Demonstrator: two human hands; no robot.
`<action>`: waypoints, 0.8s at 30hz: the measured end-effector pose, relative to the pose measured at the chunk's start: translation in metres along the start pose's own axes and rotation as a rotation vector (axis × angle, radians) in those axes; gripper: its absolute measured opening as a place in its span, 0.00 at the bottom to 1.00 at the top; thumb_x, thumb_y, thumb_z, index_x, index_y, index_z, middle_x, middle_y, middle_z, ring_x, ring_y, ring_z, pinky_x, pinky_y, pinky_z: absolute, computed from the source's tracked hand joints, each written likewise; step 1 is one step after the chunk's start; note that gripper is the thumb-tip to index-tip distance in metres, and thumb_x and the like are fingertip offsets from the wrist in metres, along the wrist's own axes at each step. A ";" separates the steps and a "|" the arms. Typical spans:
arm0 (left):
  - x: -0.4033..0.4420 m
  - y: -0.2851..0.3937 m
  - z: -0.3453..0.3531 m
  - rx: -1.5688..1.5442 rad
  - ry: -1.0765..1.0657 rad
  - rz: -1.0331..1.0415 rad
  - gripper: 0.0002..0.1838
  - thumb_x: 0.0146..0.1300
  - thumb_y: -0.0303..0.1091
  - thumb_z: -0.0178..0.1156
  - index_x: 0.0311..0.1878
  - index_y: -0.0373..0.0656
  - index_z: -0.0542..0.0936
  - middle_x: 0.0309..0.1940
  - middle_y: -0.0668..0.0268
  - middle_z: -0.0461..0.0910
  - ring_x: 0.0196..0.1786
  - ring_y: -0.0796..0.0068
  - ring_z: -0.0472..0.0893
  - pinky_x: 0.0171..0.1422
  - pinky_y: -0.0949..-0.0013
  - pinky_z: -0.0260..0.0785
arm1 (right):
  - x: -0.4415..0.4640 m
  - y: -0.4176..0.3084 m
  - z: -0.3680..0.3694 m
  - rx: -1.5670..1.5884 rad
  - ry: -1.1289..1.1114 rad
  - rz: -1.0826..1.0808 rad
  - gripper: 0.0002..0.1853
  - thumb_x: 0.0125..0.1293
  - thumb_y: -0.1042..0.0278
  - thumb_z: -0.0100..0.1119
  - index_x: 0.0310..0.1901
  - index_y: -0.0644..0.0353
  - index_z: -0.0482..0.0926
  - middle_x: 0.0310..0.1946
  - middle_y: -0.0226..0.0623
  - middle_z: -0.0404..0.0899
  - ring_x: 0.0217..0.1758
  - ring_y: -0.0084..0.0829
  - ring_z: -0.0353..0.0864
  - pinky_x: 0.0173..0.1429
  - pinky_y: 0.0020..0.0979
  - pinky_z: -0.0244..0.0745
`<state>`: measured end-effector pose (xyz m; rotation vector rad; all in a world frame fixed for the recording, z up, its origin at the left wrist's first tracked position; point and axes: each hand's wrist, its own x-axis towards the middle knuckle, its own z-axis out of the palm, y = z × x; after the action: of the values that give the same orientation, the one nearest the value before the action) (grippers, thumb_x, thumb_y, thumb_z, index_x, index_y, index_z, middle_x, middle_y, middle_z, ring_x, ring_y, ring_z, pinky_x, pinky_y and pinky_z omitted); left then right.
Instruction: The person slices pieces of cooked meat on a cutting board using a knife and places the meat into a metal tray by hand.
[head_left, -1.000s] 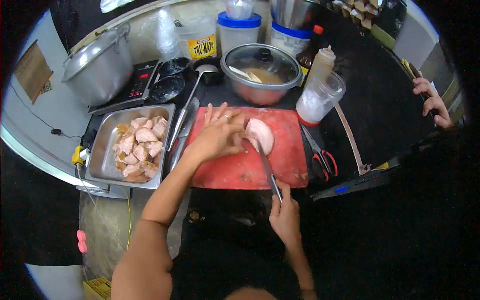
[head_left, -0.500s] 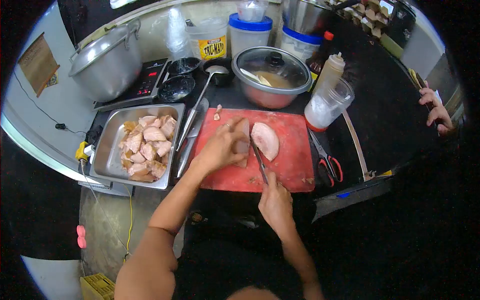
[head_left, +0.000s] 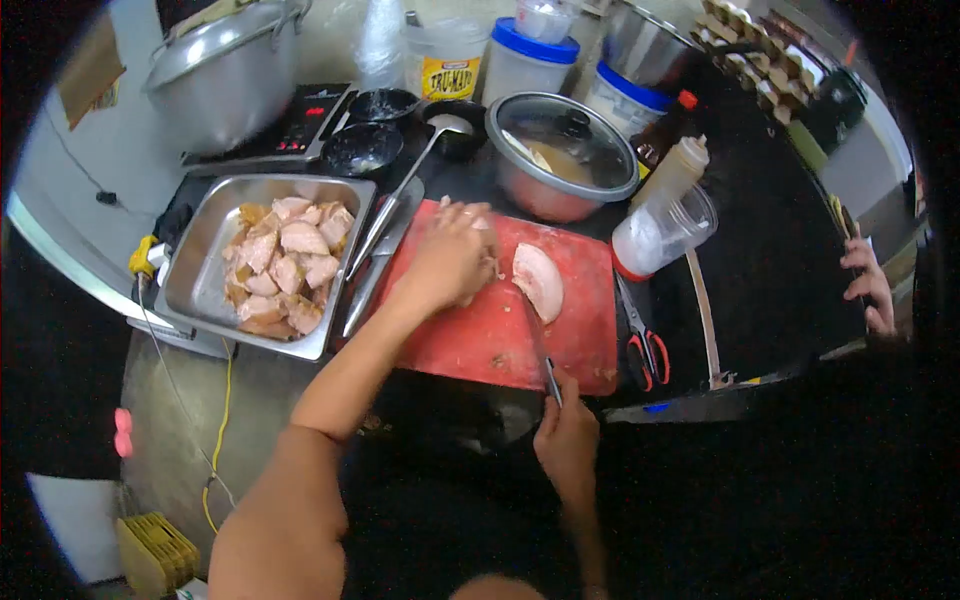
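Observation:
On the red cutting board (head_left: 450, 345), my left hand (head_left: 452, 258) has its fingers curled over a piece of pale meat, mostly hidden beneath it. My right hand (head_left: 568, 435) is closed on the handle of a knife (head_left: 540, 345), whose blade points away from me over the board. Beside the blade tip lies a half-round slice of meat (head_left: 540, 280), with a gap between it and my left hand. To the left, a steel tray (head_left: 200, 290) holds several chunks of meat (head_left: 285, 265).
A ladle (head_left: 400, 190) and another knife (head_left: 370, 285) lie between tray and board. Scissors (head_left: 645, 345), a clear container (head_left: 660, 235) and a lidded pot (head_left: 565, 160) stand around the board. A large pot (head_left: 225, 80) is back left. Another person's hand (head_left: 868, 285) shows far right.
The view has shifted and tilted. My left hand has moved up the board, away from the half-round slice. Small meat bits at the board's top edge are now mostly covered by it.

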<state>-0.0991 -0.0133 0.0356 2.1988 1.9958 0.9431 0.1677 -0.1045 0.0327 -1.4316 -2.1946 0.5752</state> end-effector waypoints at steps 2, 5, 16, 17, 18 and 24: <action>0.013 0.020 0.002 0.007 -0.113 0.050 0.20 0.49 0.35 0.69 0.48 0.52 0.85 0.66 0.56 0.71 0.71 0.50 0.66 0.77 0.35 0.44 | -0.004 -0.004 -0.013 -0.038 -0.012 0.070 0.16 0.68 0.76 0.51 0.57 0.59 0.72 0.35 0.57 0.81 0.41 0.59 0.81 0.41 0.50 0.73; 0.046 0.038 0.023 0.136 -0.439 0.094 0.29 0.49 0.38 0.71 0.58 0.49 0.79 0.65 0.55 0.72 0.74 0.51 0.63 0.77 0.37 0.48 | -0.011 -0.007 -0.032 -0.054 -0.065 0.168 0.15 0.68 0.76 0.51 0.56 0.60 0.74 0.35 0.57 0.81 0.41 0.58 0.82 0.41 0.47 0.74; 0.042 0.057 0.041 0.197 -0.546 0.093 0.38 0.42 0.37 0.77 0.59 0.37 0.75 0.54 0.48 0.78 0.56 0.47 0.79 0.65 0.51 0.68 | -0.026 0.004 -0.066 0.030 0.010 0.244 0.19 0.68 0.74 0.51 0.60 0.55 0.72 0.42 0.58 0.81 0.45 0.60 0.81 0.46 0.52 0.74; 0.031 0.060 0.041 0.174 -0.483 0.076 0.37 0.42 0.37 0.77 0.58 0.36 0.76 0.54 0.48 0.78 0.56 0.47 0.79 0.64 0.52 0.69 | -0.027 0.005 -0.067 0.030 0.012 0.261 0.19 0.67 0.75 0.51 0.60 0.55 0.71 0.42 0.58 0.81 0.45 0.60 0.81 0.46 0.52 0.75; 0.022 0.059 0.045 0.118 -0.406 0.063 0.35 0.44 0.36 0.76 0.57 0.36 0.76 0.54 0.47 0.77 0.56 0.47 0.78 0.64 0.52 0.69 | -0.029 0.002 -0.071 0.022 -0.018 0.301 0.20 0.67 0.75 0.51 0.60 0.55 0.71 0.43 0.58 0.81 0.46 0.60 0.81 0.46 0.52 0.75; -0.021 0.059 0.065 -0.013 -0.037 0.161 0.28 0.51 0.30 0.70 0.56 0.34 0.75 0.59 0.46 0.71 0.61 0.43 0.73 0.66 0.52 0.68 | -0.034 -0.015 -0.076 0.041 0.070 0.232 0.20 0.67 0.75 0.53 0.61 0.56 0.71 0.44 0.57 0.81 0.47 0.59 0.81 0.49 0.51 0.76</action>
<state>-0.0175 -0.0192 -0.0026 2.3814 1.8144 0.9196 0.2125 -0.1338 0.0974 -1.6707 -1.9658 0.6340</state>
